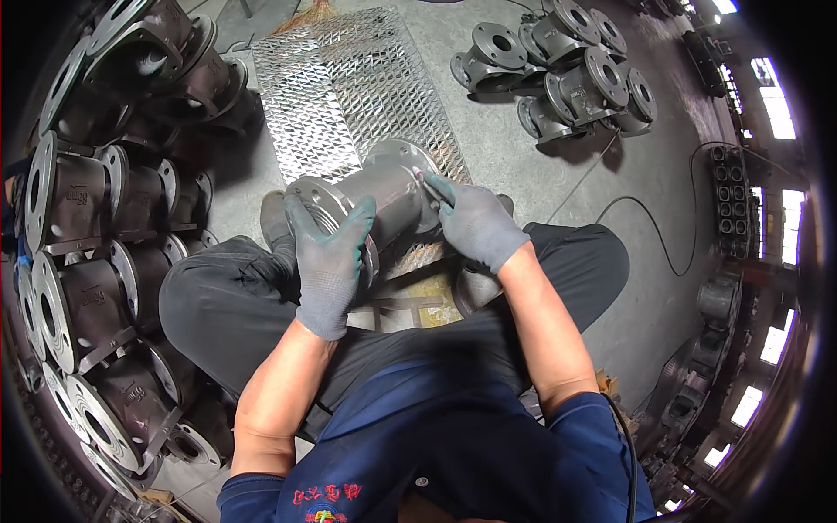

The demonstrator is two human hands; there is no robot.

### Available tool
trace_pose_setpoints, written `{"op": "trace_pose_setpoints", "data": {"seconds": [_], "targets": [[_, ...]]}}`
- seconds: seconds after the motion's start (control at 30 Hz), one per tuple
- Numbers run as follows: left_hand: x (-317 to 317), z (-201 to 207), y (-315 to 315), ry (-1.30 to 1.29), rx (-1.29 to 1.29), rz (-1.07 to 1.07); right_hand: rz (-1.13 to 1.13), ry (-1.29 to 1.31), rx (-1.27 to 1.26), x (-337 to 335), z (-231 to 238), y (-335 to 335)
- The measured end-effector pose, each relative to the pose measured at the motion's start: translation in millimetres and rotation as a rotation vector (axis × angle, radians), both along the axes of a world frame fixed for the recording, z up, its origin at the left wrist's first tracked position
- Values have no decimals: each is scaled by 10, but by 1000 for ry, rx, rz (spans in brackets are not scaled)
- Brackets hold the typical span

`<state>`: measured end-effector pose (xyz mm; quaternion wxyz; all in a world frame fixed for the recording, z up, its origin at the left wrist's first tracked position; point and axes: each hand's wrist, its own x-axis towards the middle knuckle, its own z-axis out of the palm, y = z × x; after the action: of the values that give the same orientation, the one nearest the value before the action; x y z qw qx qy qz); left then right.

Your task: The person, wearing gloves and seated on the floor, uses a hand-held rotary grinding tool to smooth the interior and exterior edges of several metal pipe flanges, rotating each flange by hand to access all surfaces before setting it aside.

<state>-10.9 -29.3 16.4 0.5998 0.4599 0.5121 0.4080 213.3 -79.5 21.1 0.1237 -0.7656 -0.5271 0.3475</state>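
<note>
A grey flanged metal valve body lies tilted in front of me between my knees, its near round flange turned toward my left. My left hand, in a grey-green work glove, grips that near flange, with the thumb and fingers spread over its rim and opening. Beside the far flange, my gloved right hand is closed, its fingertips pressed together close to the casting. A thin thing seems to stick out of those fingers, too small to make out.
Stacked flanged castings crowd my left side. A patterned metal plate lies on the floor ahead. More castings stand at the far right. A black cable curves across the floor on the right.
</note>
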Motion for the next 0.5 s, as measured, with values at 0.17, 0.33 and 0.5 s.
{"op": "trace_pose_setpoints", "data": {"seconds": [0.17, 0.33, 0.5], "targets": [[-7, -172, 31, -119, 5, -17, 75, -40, -103, 57, 94, 67], [13, -80, -3, -148, -80, -41, 133, -96, -83, 163, -63, 65], [38, 69, -2, 27, -69, -38, 77, -5, -72, 145, 85, 2]]}}
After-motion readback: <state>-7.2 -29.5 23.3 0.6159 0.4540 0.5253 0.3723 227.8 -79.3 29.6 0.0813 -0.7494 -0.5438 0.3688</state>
